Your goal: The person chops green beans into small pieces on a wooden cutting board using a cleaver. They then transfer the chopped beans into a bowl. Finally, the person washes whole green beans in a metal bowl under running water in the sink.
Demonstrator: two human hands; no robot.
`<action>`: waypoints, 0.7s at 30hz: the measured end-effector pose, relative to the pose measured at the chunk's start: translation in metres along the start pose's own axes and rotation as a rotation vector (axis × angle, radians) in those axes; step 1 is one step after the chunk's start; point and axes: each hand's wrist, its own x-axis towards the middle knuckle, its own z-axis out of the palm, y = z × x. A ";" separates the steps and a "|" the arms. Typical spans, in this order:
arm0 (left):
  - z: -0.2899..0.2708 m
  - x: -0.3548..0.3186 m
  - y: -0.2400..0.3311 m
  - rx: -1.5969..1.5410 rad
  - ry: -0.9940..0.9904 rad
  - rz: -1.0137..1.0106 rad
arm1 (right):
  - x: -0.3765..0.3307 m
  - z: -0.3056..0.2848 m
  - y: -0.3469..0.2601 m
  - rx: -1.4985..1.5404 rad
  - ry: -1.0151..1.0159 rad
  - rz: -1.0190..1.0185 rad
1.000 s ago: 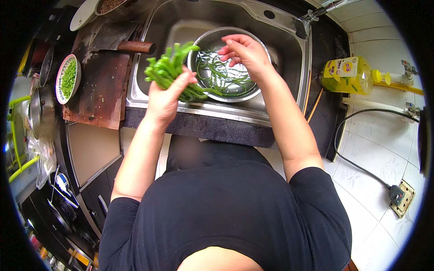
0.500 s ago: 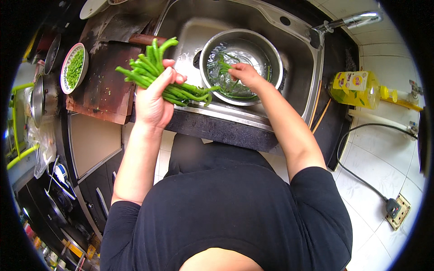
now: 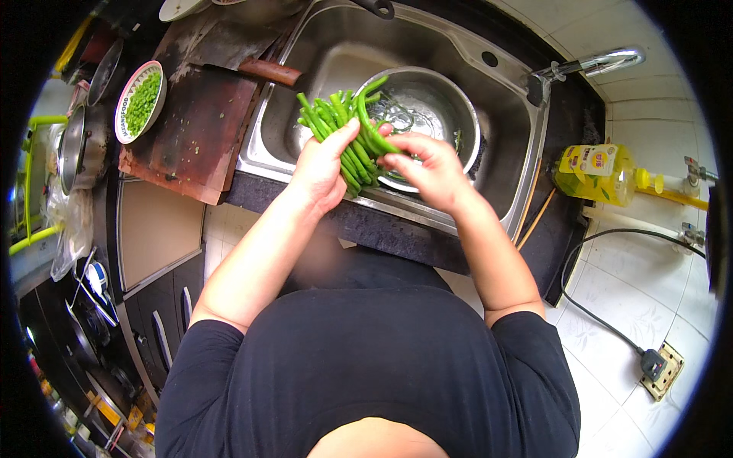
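Note:
My left hand (image 3: 324, 174) is closed around a bunch of long green beans (image 3: 330, 114), raised over the front edge of the steel sink (image 3: 324, 72). Close against it, my right hand (image 3: 437, 172) pinches one thicker, curved green bean (image 3: 368, 122) along the right side of the bunch. Behind both hands a round metal basin (image 3: 475, 126) stands in the sink with water in it. A few thin green strands float there, and the hands and beans cover its front left part.
Left of the sink lies a worn chopping board (image 3: 191, 130) with a cleaver (image 3: 267, 71) across its far edge. A bowl of chopped green pieces (image 3: 142, 105) stands beside it. To the right are a faucet (image 3: 595, 62), a yellow soap bottle (image 3: 599, 174) and chopsticks (image 3: 537, 220).
My left hand has carried the bunch right, to the basin's front left. My right hand has come out of the water and met it, now gripping a curved bean.

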 end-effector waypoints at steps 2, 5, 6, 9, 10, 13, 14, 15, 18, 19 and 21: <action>-0.001 0.004 -0.001 -0.150 -0.006 -0.039 | -0.006 0.004 -0.007 -0.261 0.031 -0.080; -0.001 0.003 -0.002 -0.187 -0.032 -0.021 | -0.014 -0.001 0.001 -0.258 0.058 -0.061; 0.001 0.003 -0.002 -0.197 -0.037 -0.013 | -0.017 -0.002 0.003 -0.263 0.066 -0.053; -0.006 0.006 -0.005 -0.193 -0.021 -0.003 | -0.022 -0.004 0.012 -0.277 0.077 -0.186; -0.006 0.006 -0.004 -0.227 -0.017 -0.002 | -0.024 -0.005 0.014 -0.289 0.066 -0.205; -0.006 0.007 0.000 -0.273 0.019 -0.003 | -0.027 -0.006 0.021 -0.367 0.034 -0.282; -0.007 0.007 0.000 -0.282 0.024 -0.001 | -0.028 -0.005 0.021 -0.393 0.027 -0.295; -0.006 0.005 0.002 -0.304 0.017 -0.006 | -0.028 -0.004 0.021 -0.419 0.017 -0.307; -0.008 0.003 -0.002 -0.197 0.004 0.040 | -0.028 -0.001 0.026 -0.463 -0.007 -0.261; -0.007 0.002 -0.002 -0.215 -0.023 0.037 | -0.029 -0.001 0.028 -0.477 -0.016 -0.226; -0.005 -0.001 -0.002 -0.144 -0.010 0.055 | -0.027 0.000 0.025 -0.436 -0.008 -0.152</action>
